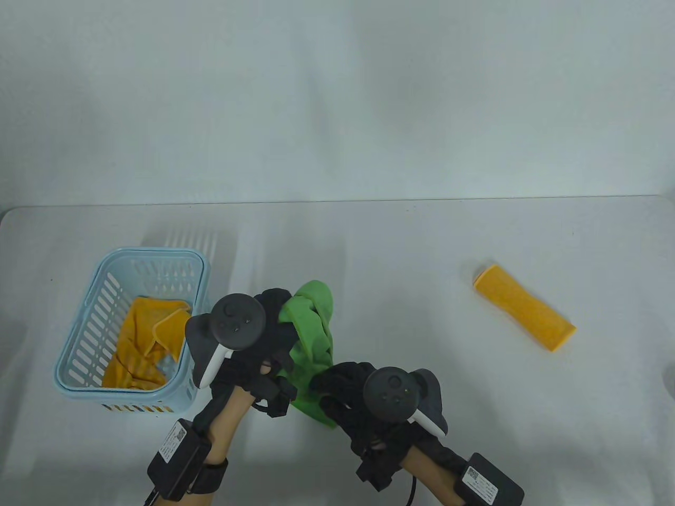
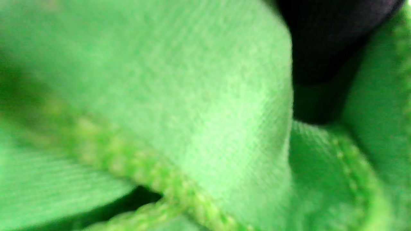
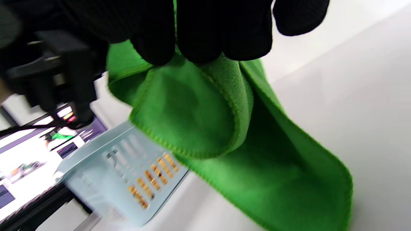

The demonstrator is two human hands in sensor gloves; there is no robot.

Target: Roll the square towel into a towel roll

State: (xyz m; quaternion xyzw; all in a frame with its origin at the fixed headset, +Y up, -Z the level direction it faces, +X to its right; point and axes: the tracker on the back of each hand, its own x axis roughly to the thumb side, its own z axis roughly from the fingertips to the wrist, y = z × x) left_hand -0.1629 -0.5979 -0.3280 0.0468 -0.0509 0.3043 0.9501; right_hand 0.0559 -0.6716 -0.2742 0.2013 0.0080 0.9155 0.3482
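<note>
A crumpled green towel (image 1: 312, 337) hangs between both hands just right of the basket. My left hand (image 1: 266, 337) grips its upper part; the left wrist view is filled with blurred green towel (image 2: 179, 106) cloth and a dark finger (image 2: 324, 48). My right hand (image 1: 337, 390) pinches the lower edge; in the right wrist view the black fingertips (image 3: 199, 41) are curled on a fold of the green towel (image 3: 224, 134), which droops toward the white table.
A light blue slatted basket (image 1: 79, 337) at the left holds loose orange cloth (image 1: 142, 342); the basket (image 3: 106, 179) also shows in the right wrist view. A rolled orange towel (image 1: 524, 307) lies at the right on the white table (image 1: 401, 253).
</note>
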